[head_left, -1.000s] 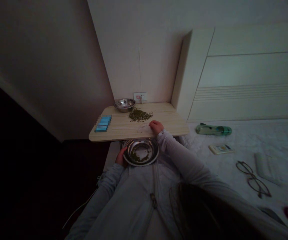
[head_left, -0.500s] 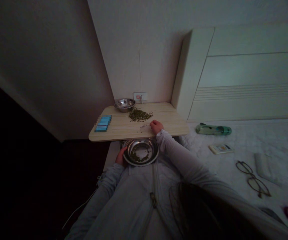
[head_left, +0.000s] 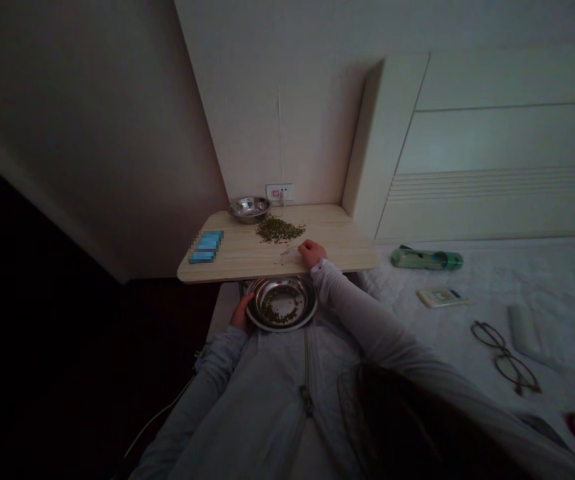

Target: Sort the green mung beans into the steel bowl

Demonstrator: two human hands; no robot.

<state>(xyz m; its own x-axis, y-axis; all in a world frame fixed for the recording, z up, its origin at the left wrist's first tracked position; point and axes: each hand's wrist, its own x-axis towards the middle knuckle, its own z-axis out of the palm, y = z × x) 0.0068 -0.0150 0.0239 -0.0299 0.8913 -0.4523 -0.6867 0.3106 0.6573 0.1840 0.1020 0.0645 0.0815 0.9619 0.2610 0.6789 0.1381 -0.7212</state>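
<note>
My left hand point(head_left: 242, 315) grips the left rim of a stainless steel bowl point(head_left: 312, 313) at my lap, just below the table's front edge. Small green grains point(head_left: 272, 313) that look like beans lie inside it, mostly along its near and left side. Over the light wooden table point(head_left: 337, 230), my right hand point(head_left: 312, 253) is closed in a pinch on a small, thin, see-through piece point(head_left: 291, 251) whose kind is not clear. Its tip points left, close to a few loose grains on the wood. Behind it spreads a pile of green grains point(head_left: 280, 230).
A second steel bowl point(head_left: 250, 210) stands at the table's back left, near a wall socket point(head_left: 280, 193). A blurred blue item point(head_left: 206, 247) lies at the left edge. On the bed are a green bottle point(head_left: 426, 259), a phone point(head_left: 442, 297), glasses point(head_left: 504, 357) and a pale case point(head_left: 532, 333).
The see-through piece in my right hand has tilted slightly, and the hand itself has barely shifted. My left hand and the bowl have stayed in place.
</note>
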